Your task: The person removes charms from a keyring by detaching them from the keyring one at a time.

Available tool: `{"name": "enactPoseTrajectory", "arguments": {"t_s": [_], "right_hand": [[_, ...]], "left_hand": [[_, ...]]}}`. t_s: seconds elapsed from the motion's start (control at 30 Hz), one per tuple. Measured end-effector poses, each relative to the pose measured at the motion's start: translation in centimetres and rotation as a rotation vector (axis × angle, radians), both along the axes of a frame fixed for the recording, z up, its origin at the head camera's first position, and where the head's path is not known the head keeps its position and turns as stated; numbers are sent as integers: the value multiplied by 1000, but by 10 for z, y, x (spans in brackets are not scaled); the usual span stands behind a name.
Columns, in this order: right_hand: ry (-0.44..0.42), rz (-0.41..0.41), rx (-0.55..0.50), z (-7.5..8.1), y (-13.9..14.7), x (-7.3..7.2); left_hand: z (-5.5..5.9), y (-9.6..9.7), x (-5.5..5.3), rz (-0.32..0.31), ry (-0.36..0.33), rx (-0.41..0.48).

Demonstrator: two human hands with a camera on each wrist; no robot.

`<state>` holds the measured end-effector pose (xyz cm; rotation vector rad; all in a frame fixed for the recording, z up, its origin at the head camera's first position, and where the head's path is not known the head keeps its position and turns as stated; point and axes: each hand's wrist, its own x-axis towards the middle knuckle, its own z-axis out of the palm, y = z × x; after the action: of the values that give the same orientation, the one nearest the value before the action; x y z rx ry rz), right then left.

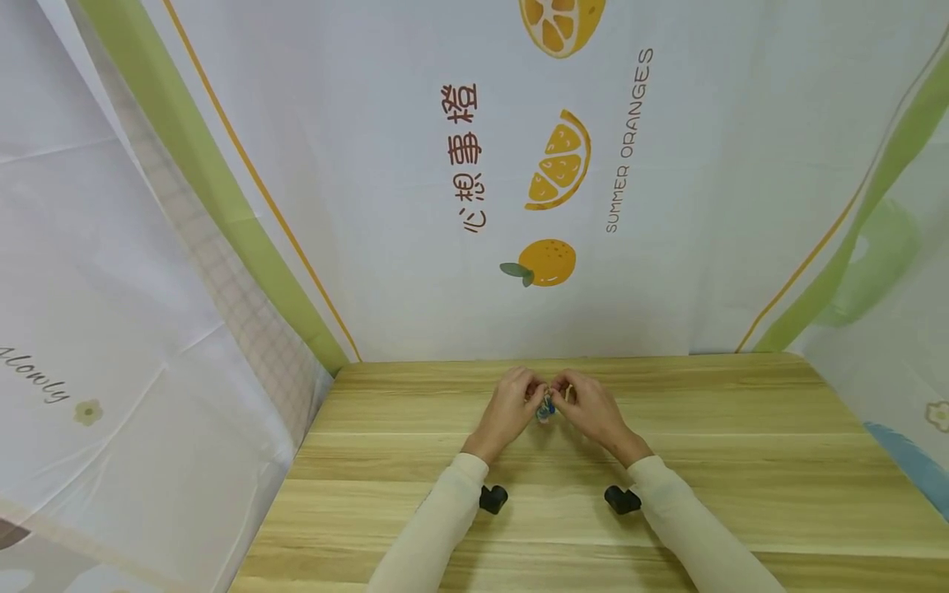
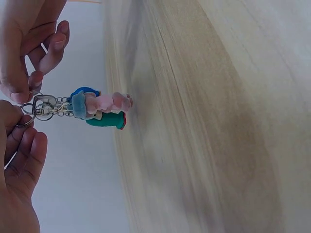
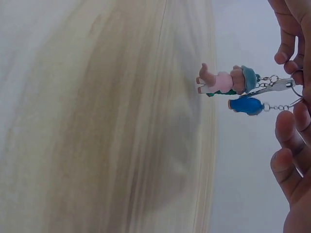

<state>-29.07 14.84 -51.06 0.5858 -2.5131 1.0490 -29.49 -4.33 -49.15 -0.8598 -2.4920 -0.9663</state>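
Note:
Between the two hands hangs a keychain (image 1: 544,409) with small figures on short metal chains. One is a pink figure (image 2: 104,103) wearing a grey-blue hat; behind it are a blue charm (image 3: 246,106) and a green charm (image 2: 107,120). My left hand (image 1: 511,405) pinches the metal rings (image 2: 43,110) from the left side. Opposite it, my right hand (image 1: 591,408) pinches the ring end with thumb and fingertip. A silver clasp (image 3: 279,85) shows among the chains. The figures dangle just above the wooden table, and the fingertips partly hide the rings.
The wooden table (image 1: 371,461) ends at a white printed cloth (image 1: 400,247) hung behind it. More cloth hangs at the left and right sides. A black device (image 1: 493,499) sits by the left wrist, another black device (image 1: 621,500) by the right.

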Motion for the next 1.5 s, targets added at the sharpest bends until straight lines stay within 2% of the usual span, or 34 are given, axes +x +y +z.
{"name": "enactPoseTrajectory", "arguments": {"t_s": [0.2, 0.47, 0.7, 1.07, 1.3, 1.5], "right_hand": [[6, 16, 0, 0, 0, 2], [43, 62, 5, 2, 1, 1], [83, 96, 20, 0, 2, 1], [20, 10, 21, 0, 0, 4], [21, -28, 22, -1, -2, 3], [38, -28, 13, -1, -2, 2]], "left_hand": [[-3, 0, -1, -33, 15, 1], [-2, -3, -3, -14, -11, -4], [-3, -6, -4, -2, 1, -9], [-1, -4, -2, -5, -10, -3], [-1, -2, 1, -27, -19, 6], [-1, 0, 3, -39, -20, -1]]}}
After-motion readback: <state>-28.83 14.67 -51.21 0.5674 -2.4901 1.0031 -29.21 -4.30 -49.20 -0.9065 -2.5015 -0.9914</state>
